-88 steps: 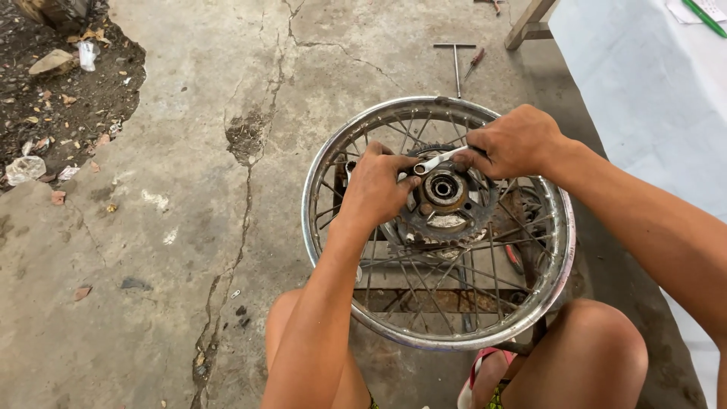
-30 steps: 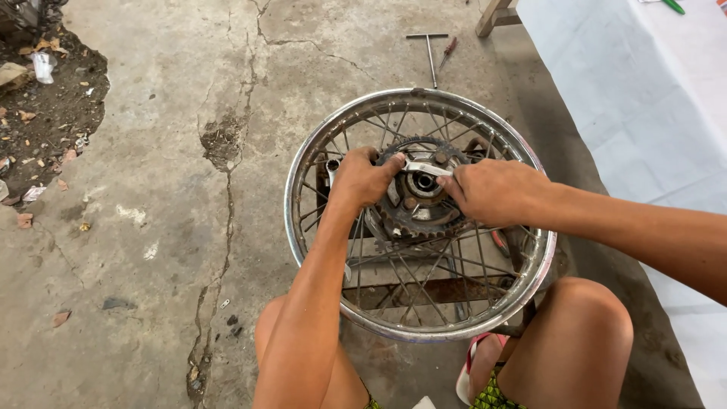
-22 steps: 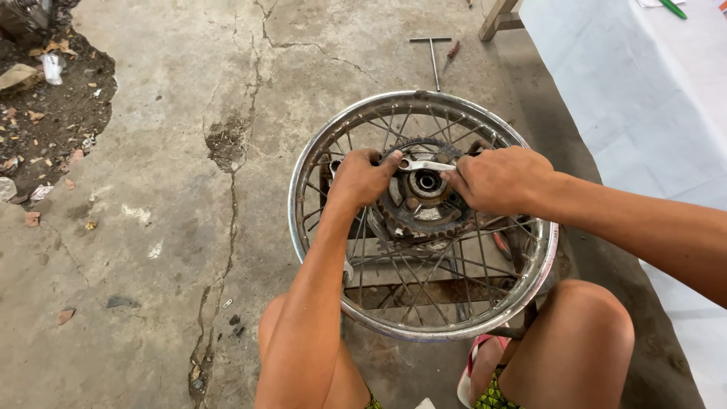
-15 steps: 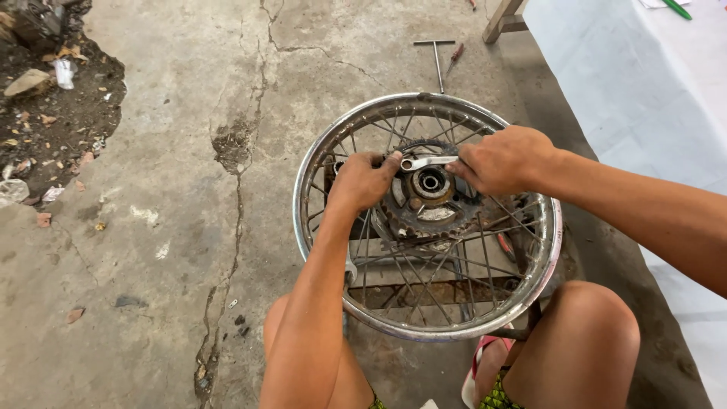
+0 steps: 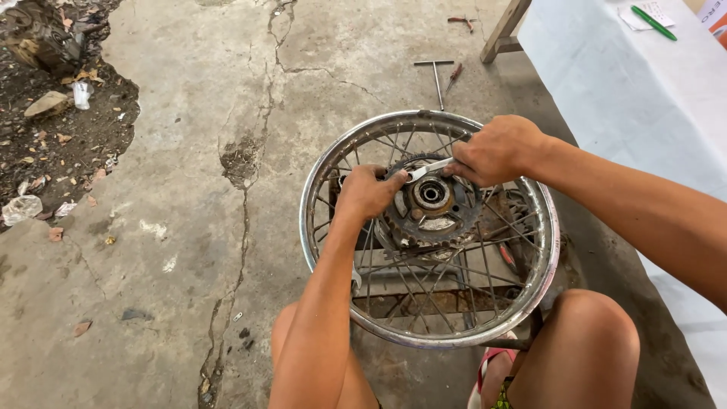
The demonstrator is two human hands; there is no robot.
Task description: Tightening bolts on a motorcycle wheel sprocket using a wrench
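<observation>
Cracked concrete floor (image 5: 189, 250) fills the view, with a spoked wheel (image 5: 318, 250) lying flat on it between the person's knees. At the wheel's centre sits a rusty sprocket (image 5: 433, 220) around the hub (image 5: 429, 193). A silver wrench (image 5: 425, 170) lies across the top of the hub, its long axis running from about 8 o'clock up to 2 o'clock. The right hand (image 5: 496, 150) is closed around the wrench's upper end, at 2 o'clock from the hub. The left hand (image 5: 369, 193) sits at 9 o'clock, fingers curled onto the sprocket's edge, touching the wrench's lower end. Both hands are close to the hub; the right one carries the handle. Beyond the rim at 12 o'clock lies a T-handled tool (image 5: 437, 76)
</observation>
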